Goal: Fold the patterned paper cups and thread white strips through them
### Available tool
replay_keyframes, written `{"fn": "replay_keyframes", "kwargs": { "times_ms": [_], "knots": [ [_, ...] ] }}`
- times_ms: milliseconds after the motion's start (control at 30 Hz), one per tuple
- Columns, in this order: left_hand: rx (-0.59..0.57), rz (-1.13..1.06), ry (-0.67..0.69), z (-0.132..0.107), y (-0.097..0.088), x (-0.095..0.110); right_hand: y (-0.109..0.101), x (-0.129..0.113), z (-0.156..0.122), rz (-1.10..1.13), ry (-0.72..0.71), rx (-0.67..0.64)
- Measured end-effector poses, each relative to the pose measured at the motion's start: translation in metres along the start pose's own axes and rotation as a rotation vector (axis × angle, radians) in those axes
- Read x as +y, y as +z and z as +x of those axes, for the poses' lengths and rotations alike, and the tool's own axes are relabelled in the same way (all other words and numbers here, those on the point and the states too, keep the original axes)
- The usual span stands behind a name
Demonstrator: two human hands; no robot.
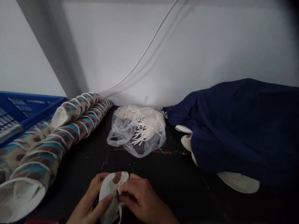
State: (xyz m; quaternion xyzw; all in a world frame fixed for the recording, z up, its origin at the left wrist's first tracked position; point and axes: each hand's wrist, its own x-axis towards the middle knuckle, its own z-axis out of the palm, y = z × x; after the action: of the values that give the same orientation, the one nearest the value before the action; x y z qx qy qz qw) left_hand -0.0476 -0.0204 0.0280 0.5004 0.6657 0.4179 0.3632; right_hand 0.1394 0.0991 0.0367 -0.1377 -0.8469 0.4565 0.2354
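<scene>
Low in the view, both hands meet over one flattened paper cup (113, 186) printed with brown patches on white, held just above the near edge of the dark worktable (177, 177). The left hand (92, 200) cradles the cup from beneath and from its left side, thumb laid across the white face, which keeps the piece steady and turned up toward the eyes. The right hand (142, 199) comes in from the other side with its fingertips drawn together, pinching something small at the cup's middle; a thin white paper strip (120, 211) hangs down from that spot, so the pinch seems to be at the strip's attachment, though the exact contact is too dark to make out.

To the left, long nested stacks of patterned paper cups (70, 124) lie on their sides, mouths toward the person, probably so they stay within easy reach without toppling. A blue plastic crate (21, 109) stands behind them, touching the stacks. At the middle back, a clear plastic bag (136, 133) sits open and slumped, full of loose white strips like the one hanging from the cup. On the right, a dark blue cloth (243, 127) is draped over a heap of more white cup pieces (238, 182), whose edges poke out beneath it. A white cable (149, 46) runs along the wall.
</scene>
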Motion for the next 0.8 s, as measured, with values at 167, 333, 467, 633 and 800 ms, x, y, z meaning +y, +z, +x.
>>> {"fn": "replay_keyframes", "kwargs": {
  "times_ms": [167, 333, 467, 633, 800],
  "knots": [
    [0.017, -0.071, -0.161, 0.003, -0.001, 0.005, 0.002, 0.0, 0.005, 0.094, 0.015, 0.167],
    [-0.011, -0.344, -0.449, 0.002, 0.007, 0.017, 0.013, -0.009, 0.006, 0.241, 0.085, 0.291],
    [0.034, -0.592, -0.494, 0.002, 0.015, 0.021, 0.012, -0.016, 0.003, 0.242, 0.098, 0.232],
    [0.143, -0.69, -0.442, 0.002, 0.026, 0.016, 0.009, -0.016, 0.001, 0.154, 0.111, 0.163],
    [0.086, -0.699, -0.451, 0.0, 0.026, 0.018, 0.013, -0.012, -0.002, 0.101, 0.126, 0.165]
  ]
}}
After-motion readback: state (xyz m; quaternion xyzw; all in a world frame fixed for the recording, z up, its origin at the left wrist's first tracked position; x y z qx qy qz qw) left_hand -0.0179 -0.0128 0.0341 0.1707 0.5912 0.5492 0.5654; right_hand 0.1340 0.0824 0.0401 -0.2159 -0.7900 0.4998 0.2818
